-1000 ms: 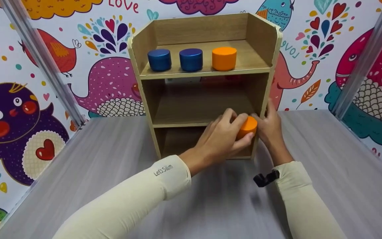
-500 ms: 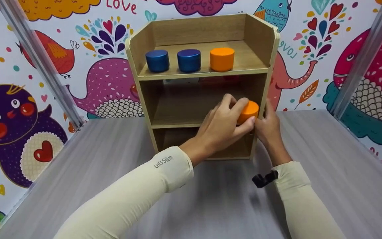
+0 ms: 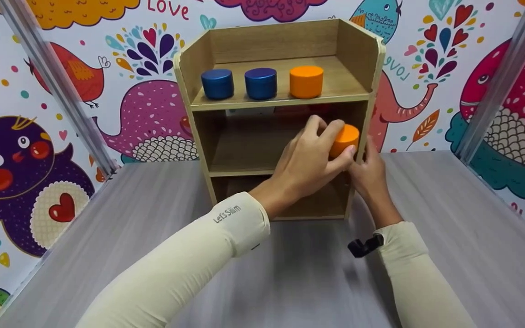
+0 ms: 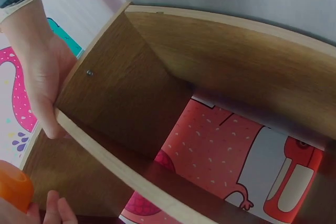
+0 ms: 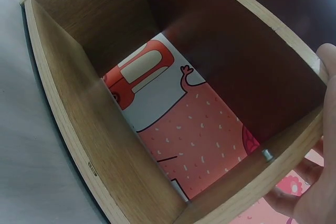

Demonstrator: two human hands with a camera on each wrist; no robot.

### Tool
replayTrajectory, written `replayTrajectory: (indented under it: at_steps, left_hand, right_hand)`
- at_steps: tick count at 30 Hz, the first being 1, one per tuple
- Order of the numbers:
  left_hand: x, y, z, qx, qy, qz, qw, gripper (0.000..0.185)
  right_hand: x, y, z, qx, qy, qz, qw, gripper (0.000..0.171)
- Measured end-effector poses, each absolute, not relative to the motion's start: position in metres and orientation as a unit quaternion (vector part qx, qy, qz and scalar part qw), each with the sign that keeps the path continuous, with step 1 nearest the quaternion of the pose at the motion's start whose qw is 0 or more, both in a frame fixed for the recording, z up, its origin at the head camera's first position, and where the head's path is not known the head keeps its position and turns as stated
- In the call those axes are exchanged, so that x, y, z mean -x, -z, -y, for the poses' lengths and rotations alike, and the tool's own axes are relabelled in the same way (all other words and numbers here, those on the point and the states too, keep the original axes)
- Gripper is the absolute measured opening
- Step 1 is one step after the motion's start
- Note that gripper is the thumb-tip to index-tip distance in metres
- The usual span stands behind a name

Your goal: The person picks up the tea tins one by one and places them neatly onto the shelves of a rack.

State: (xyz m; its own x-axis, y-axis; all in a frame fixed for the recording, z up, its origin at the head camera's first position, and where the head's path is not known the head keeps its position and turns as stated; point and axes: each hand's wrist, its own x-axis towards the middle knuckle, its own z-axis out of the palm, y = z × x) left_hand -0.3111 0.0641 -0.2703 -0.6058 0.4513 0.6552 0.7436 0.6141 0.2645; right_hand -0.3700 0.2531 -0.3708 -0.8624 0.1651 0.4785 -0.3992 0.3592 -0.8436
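Observation:
My left hand (image 3: 310,157) grips an orange round tin (image 3: 345,140) by its sides, at the right front of the wooden shelf's (image 3: 280,105) middle compartment. In the left wrist view the orange tin (image 4: 16,184) and a few left fingertips (image 4: 59,211) show at the lower left corner. The right hand (image 3: 369,177) holds the shelf's right side panel, its thumb over the front edge and its fingers on the outer face. The right wrist view shows that hand (image 5: 315,182) around the panel edge. Two blue tins (image 3: 217,84) (image 3: 261,84) and another orange tin (image 3: 306,82) stand in a row on the top shelf.
The shelf stands on a grey table (image 3: 153,196). Its lowest compartment (image 4: 147,82) has a small metal peg (image 5: 267,155) on its side wall and lets the patterned backdrop show through behind. Illustrated wall panels (image 3: 153,109) and metal posts (image 3: 57,86) enclose the table.
The left hand has raised the orange tin from in front of the lower compartment to the middle compartment, slightly rightward. The right hand keeps its place on the side panel.

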Motion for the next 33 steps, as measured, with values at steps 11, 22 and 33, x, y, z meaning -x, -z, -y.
replayTrajectory:
  at_steps: [11, 22, 33]
  left_hand:
    - [0.31, 0.253, -0.066, 0.325, 0.264, 0.862, 0.287, 0.047]
    - [0.312, 0.239, -0.069, 0.303, 0.265, 0.859, 0.316, 0.048]
    - [0.311, 0.229, -0.074, 0.295, 0.255, 0.862, 0.323, 0.046]
  right_hand:
    - [0.371, 0.371, -0.251, -0.066, -0.557, 0.791, 0.242, 0.068]
    - [0.372, 0.371, -0.251, -0.073, -0.56, 0.788, 0.246, 0.059]
    - [0.365, 0.364, -0.248, -0.072, -0.573, 0.782, 0.237, 0.065]
